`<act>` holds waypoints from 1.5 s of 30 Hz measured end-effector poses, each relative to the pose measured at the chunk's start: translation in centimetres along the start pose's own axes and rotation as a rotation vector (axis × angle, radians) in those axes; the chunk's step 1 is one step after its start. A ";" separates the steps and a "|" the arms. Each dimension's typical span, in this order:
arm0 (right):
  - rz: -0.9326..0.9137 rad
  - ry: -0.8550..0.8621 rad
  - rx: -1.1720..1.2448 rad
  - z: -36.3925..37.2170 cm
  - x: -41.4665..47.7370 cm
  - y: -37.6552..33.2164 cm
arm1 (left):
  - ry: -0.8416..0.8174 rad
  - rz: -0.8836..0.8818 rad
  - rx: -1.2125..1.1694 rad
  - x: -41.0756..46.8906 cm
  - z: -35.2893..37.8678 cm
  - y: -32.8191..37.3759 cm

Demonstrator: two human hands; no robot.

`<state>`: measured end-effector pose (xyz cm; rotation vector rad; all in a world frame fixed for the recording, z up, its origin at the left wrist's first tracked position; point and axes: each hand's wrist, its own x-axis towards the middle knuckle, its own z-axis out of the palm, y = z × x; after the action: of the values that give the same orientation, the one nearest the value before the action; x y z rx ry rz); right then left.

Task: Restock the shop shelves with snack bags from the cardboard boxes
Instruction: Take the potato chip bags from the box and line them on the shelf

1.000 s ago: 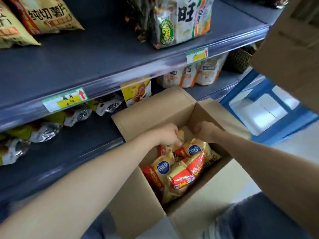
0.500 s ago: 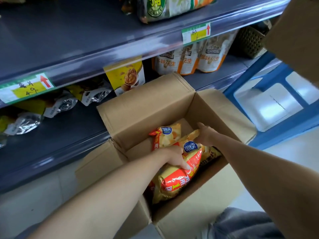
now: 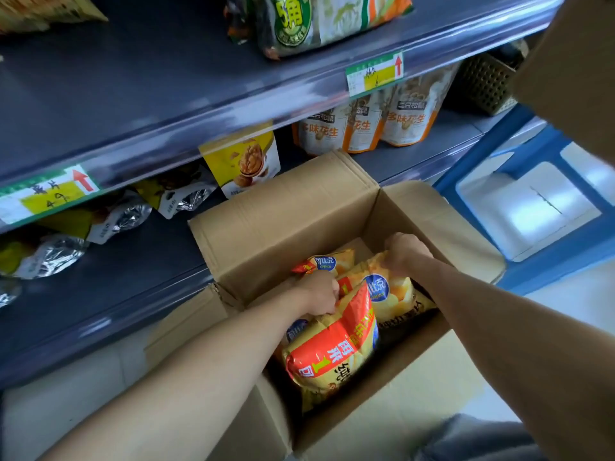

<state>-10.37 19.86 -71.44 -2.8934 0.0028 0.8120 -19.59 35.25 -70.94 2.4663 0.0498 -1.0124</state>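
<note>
Setting: dark grey shop shelving, two tiers in view. The upper shelf carries a green-and-white snack pack at its front edge. The lower shelf holds foil-backed packets at your left, a yellow walnut bag and orange-and-white peanut bags. Pale floor and a blue frame are at your right.

The cardboard box stands open in front of the lower shelf, with chip bags inside. Your left hand curls around the top edge of the nearest yellow-and-red chip bag, which is tilted in the near half of the box. Your right hand pinches the top of a second chip bag just beside it. A third chip bag lies against the far wall, beyond your left hand.

Edges: the box's far flap rises just below the lip of the upper shelf. A wide stretch of upper-shelf surface shows to the left of the snack pack. A cardboard panel juts in at upper right.
</note>
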 end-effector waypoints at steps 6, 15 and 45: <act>-0.066 0.169 -0.133 -4.9 -2.0 -2.2 | 0.166 -0.011 -0.125 -3.3 -5.4 -1.4; -0.079 0.287 -0.131 -14.9 -7.8 -6.1 | 0.441 0.116 -0.093 -12.7 -13.7 -0.5; -0.672 0.311 0.844 -28.4 -19.1 -32.5 | 1.698 0.080 -1.087 -32.6 -28.0 -19.7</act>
<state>-10.76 47.70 -33.32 -1.9736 -0.4477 0.1537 -28.98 69.58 -39.86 1.5134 0.7516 1.0953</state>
